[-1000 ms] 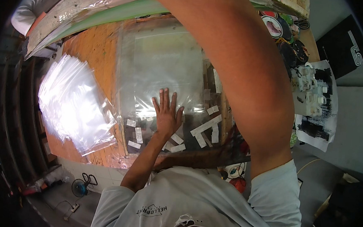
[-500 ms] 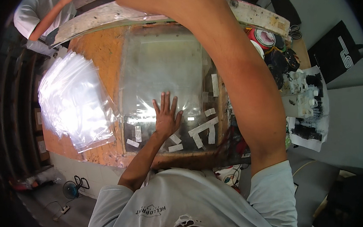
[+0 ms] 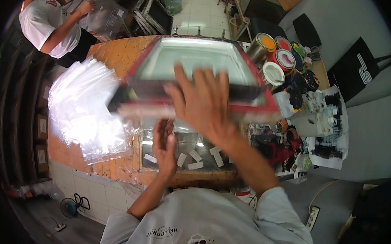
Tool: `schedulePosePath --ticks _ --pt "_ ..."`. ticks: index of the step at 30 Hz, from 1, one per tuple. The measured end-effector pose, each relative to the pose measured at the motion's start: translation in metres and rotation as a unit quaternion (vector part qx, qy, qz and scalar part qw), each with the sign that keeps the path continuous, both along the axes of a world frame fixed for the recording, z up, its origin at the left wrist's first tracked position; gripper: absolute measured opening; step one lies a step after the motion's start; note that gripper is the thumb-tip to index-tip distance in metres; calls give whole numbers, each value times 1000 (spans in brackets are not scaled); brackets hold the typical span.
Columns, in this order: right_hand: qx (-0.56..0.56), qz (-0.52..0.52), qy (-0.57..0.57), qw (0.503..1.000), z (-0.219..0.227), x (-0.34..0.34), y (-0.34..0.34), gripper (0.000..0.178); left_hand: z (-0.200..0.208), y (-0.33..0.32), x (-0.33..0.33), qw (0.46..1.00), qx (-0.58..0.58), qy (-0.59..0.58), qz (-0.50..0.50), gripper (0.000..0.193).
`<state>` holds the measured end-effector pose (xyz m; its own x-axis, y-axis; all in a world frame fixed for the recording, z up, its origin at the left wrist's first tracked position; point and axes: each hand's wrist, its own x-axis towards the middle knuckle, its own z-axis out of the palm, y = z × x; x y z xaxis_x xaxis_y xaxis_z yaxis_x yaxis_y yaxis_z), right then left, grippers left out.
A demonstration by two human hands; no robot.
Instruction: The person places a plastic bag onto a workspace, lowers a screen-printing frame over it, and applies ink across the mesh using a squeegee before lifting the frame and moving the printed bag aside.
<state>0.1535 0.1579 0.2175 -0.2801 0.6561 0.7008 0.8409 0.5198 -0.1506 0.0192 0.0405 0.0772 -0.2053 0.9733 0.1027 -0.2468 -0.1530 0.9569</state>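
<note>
A red-edged screen-printing frame (image 3: pixel 263 109) with a pale mesh is tilted over the worktop, its near edge blurred by motion. Over the frame's near part is my right hand (image 3: pixel 201 100), smeared, with its fingers stretched and spread; whether it touches the frame I cannot tell. Just below that near edge is my left hand (image 3: pixel 166 145), thumb up and fingers loosely bent, with nothing visible in it. Beneath lies a dark glassy board (image 3: pixel 187 141) with several pale tape strips (image 3: pixel 195 165) on it; the frame hides its far part.
Clear plastic bags (image 3: pixel 82 110) lie fanned out on the wooden table (image 3: pixel 114 54) at the left. Several paint cans (image 3: pixel 273 73) and white bottles (image 3: pixel 327 121) crowd the right side. Another person (image 3: pixel 53 30) stands at the far left holding a clear plastic sheet (image 3: pixel 105 18).
The frame has come down from upright at the far side to over the board. My right hand has moved down and nearer with it; my left hand has left the board's surface and drawn back.
</note>
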Motion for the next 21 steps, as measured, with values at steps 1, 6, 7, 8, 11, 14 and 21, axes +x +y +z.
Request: schedulePosePath --ticks 1,6,7,8,11,14,21 --pt "-61 -4 -4 998 -23 -3 -23 47 7 -12 -5 990 -27 -140 20 55" --pt "-246 -30 -147 958 -140 -9 -64 78 -19 -31 -24 873 -368 -320 -14 52" --pt "-293 -36 -185 937 -156 -9 -67 81 -33 -31 -24 850 -425 -311 11 48" --pt "-297 -35 -177 938 -169 -7 -63 77 -46 -28 -24 849 -430 -306 17 49" --pt "-253 -25 -73 964 -191 -6 -62 71 -75 -27 -22 847 -437 -300 30 46" --pt "-297 -24 -85 951 -195 -7 -72 71 -81 -29 -23 847 -433 -305 35 65" --pt "-230 -23 -94 968 -209 -6 -48 71 -71 -27 -22 845 -459 -271 31 73"
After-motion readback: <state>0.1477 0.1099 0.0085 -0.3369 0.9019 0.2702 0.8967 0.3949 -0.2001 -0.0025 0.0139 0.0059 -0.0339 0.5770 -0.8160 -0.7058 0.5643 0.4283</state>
